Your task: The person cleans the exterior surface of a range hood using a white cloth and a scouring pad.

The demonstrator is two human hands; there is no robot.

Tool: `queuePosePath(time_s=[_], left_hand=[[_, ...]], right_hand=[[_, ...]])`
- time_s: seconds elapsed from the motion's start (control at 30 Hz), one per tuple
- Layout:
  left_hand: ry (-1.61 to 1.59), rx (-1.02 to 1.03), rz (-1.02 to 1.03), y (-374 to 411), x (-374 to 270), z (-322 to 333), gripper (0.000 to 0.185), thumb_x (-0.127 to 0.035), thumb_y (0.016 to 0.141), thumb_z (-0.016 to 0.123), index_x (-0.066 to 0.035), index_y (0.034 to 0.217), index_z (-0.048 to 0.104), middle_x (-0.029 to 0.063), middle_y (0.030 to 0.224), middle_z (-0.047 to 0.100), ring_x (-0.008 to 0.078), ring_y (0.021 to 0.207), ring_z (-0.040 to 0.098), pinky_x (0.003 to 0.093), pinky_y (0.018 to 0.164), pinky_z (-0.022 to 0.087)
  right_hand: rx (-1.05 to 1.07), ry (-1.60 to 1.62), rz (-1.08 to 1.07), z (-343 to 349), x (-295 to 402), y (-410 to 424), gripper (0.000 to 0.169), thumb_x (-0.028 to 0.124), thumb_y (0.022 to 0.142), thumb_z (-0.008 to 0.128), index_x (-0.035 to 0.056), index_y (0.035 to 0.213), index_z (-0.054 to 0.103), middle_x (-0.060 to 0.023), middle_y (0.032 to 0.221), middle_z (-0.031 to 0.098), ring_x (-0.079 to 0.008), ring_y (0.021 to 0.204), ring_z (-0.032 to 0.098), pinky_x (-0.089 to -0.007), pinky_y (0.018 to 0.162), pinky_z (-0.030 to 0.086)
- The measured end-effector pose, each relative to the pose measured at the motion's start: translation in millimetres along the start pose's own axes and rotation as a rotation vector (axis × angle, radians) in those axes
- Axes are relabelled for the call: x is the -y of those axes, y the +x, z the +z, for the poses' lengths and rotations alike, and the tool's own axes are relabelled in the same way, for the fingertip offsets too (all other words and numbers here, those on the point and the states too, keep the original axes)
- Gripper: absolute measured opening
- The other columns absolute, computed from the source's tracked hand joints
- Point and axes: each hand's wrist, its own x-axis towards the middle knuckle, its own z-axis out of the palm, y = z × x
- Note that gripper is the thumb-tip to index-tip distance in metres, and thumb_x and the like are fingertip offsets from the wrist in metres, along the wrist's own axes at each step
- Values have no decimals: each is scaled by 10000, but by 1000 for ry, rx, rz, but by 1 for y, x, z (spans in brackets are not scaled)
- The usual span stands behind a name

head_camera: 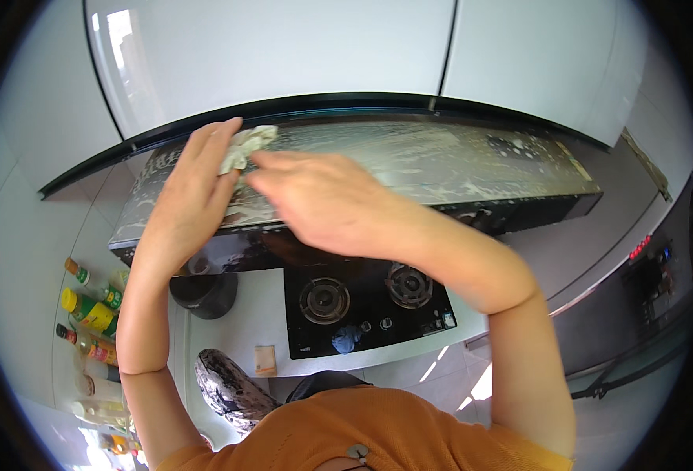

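Note:
A crumpled whitish cloth (251, 144) lies between my two hands, over the top of a dark range hood (370, 159) streaked with pale, foamy residue. My left hand (196, 188) rests at the hood's left part, fingers together and pointing up, its inner edge touching the cloth. From the right, my right hand (323, 197) reaches across, its fingertips at the cloth's lower right edge; it is slightly blurred. Whether either hand grips the cloth does not show clearly. White suds (517, 147) dot the hood's right part.
White glossy cabinets (276, 53) hang behind the hood. Below it are a black gas hob (370, 318) with a blue cloth (345, 339), a dark pot-like container (205, 294) and a small box (265, 360) on the counter. Several bottles (90, 312) stand at the left.

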Motion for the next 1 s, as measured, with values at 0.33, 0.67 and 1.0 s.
queuePosePath(time_s=[0.33, 0.67, 1.0], left_hand=[[71, 101, 184, 26, -33, 30, 396, 7, 874, 587, -29, 1267, 555, 163, 1304, 529, 336, 1193, 535, 376, 1000, 441], [108, 51, 188, 29, -39, 36, 342, -3, 854, 628, -44, 1193, 600, 171, 1236, 581, 358, 1177, 545, 394, 996, 445], [118, 19, 74, 23, -38, 28, 394, 19, 848, 564, -29, 1239, 581, 167, 1221, 594, 348, 1157, 561, 389, 998, 436]], right_hand=[[-3, -328, 302, -58, -105, -99, 313, 111, 904, 573, 125, 1203, 664, -74, 1345, 606, -315, 916, 710, -420, 879, 563], [-107, -345, 443, -95, -121, -153, 246, 90, 918, 578, 119, 1124, 710, -109, 1221, 672, -338, 980, 684, -409, 871, 555], [-258, -95, 123, 1, -4, -31, 121, 68, 821, 607, 45, 874, 714, -97, 935, 711, -272, 919, 673, -385, 722, 587]])
